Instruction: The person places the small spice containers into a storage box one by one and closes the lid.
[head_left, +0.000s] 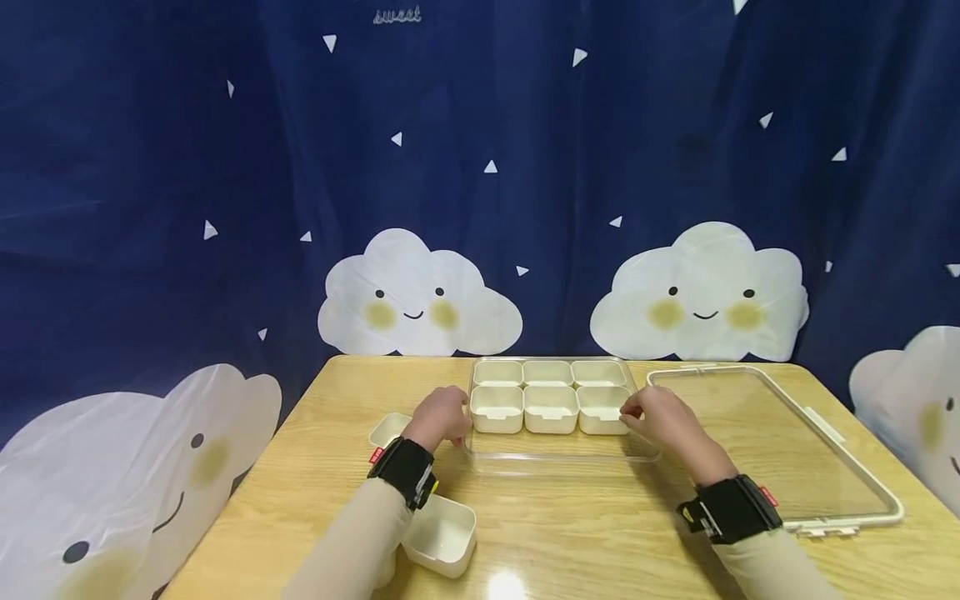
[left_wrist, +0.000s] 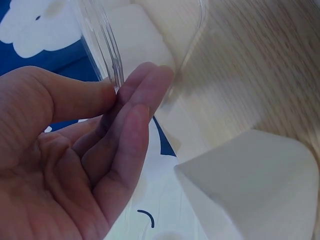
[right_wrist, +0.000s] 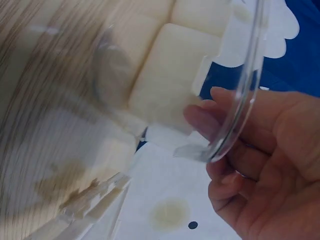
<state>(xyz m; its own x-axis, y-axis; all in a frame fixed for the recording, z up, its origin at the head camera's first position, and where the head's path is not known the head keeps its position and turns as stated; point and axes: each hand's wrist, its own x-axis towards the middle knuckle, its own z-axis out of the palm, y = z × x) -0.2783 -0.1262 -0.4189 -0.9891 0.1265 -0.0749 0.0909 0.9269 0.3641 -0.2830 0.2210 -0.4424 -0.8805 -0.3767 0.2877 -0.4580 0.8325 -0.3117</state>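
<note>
Head view: a loose tub [head_left: 442, 533] sits nearest on the table [head_left: 555, 525]; beyond, the left hand [head_left: 441, 414] pinches the box [head_left: 558, 457] by its left wall; the right hand [head_left: 663, 421] curls its fingers at the right, grip unclear; six tubs [head_left: 551, 417] stand inside.

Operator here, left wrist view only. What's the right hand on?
Observer: The right hand grips the clear box at its right side.
Operator: What's in the box? I only see part of it.
Observer: Six small white bins, in two rows of three.
Operator: Anything right of the box?
Observer: A white-framed clear lid, lying flat on the wooden table.
</note>
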